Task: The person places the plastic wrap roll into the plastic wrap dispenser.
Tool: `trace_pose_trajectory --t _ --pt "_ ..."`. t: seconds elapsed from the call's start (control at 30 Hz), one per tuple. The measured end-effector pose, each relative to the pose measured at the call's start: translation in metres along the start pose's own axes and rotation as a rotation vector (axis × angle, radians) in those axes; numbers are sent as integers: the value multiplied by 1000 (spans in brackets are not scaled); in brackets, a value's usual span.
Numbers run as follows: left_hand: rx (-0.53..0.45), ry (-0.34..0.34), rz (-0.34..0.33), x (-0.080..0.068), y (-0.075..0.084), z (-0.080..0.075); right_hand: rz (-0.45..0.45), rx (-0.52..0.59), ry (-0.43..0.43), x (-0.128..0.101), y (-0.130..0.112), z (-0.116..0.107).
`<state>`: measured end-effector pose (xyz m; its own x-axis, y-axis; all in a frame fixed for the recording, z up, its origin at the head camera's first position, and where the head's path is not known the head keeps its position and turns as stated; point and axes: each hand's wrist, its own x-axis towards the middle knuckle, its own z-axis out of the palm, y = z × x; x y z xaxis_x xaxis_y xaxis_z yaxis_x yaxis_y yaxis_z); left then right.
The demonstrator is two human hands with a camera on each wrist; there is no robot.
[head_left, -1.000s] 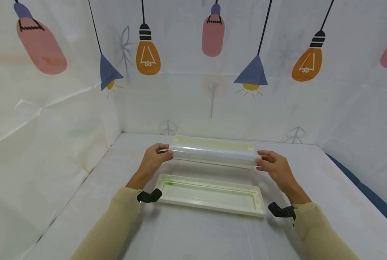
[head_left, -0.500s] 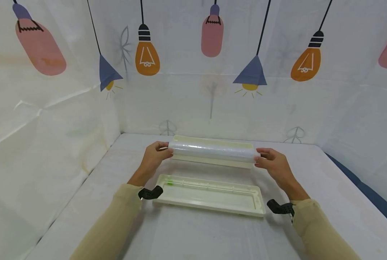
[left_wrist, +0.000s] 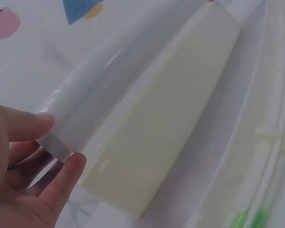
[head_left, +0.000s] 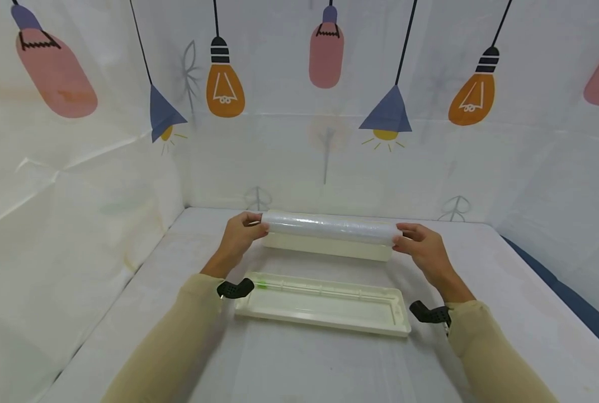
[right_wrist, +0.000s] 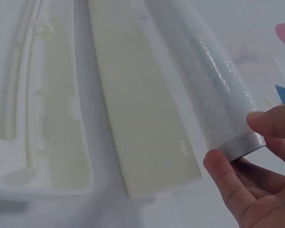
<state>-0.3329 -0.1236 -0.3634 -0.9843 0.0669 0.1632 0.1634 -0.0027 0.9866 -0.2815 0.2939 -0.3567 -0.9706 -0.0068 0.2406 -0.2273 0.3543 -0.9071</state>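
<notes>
At the centre of the head view, the left hand (head_left: 239,238) and right hand (head_left: 422,249) pinch the ends of a clear cling-film roll (head_left: 329,226), fingers clamped on it, held above the cream plastic dispenser trough (head_left: 329,246). This looks like the loading step; next it needs lowering squarely into the trough.

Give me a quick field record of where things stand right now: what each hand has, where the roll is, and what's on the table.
left hand: pinches left end of film roll
right hand: pinches right end of the roll
grip: fingertips on the roll's ends
roll position: level, in the air above the cream box
open tray: on the table, nearer the person
contact, roll to box: cannot tell
</notes>
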Motion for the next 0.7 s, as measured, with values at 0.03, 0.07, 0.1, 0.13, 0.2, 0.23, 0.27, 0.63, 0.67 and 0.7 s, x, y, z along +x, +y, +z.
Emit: trace_pose_trajectory --t 0.03,0.07,0.1,0.13,0.2,0.23,0.27,0.63,0.67,0.7 --pt "3 1 -2 1 0 0 -1 -2 2 1 0 0" --pt "8 4 -3 2 -1 1 1 -1 6 2 0 0" --pt "10 7 -4 4 -2 1 3 7 8 4 0 0" --pt "9 9 -4 5 -3 1 5 12 12 5 0 0" --pt "8 18 -5 8 -4 2 12 23 17 8 1 1" --pt "5 23 -4 10 -4 2 16 29 19 9 1 1" --pt "-1 25 -4 11 -4 2 21 37 23 10 1 1" --pt "6 -4 7 23 -4 3 36 92 37 24 0 3" --pt "21 -7 8 23 -4 4 33 93 41 25 0 2" --pt "40 -9 8 24 -3 5 30 99 48 26 0 2"
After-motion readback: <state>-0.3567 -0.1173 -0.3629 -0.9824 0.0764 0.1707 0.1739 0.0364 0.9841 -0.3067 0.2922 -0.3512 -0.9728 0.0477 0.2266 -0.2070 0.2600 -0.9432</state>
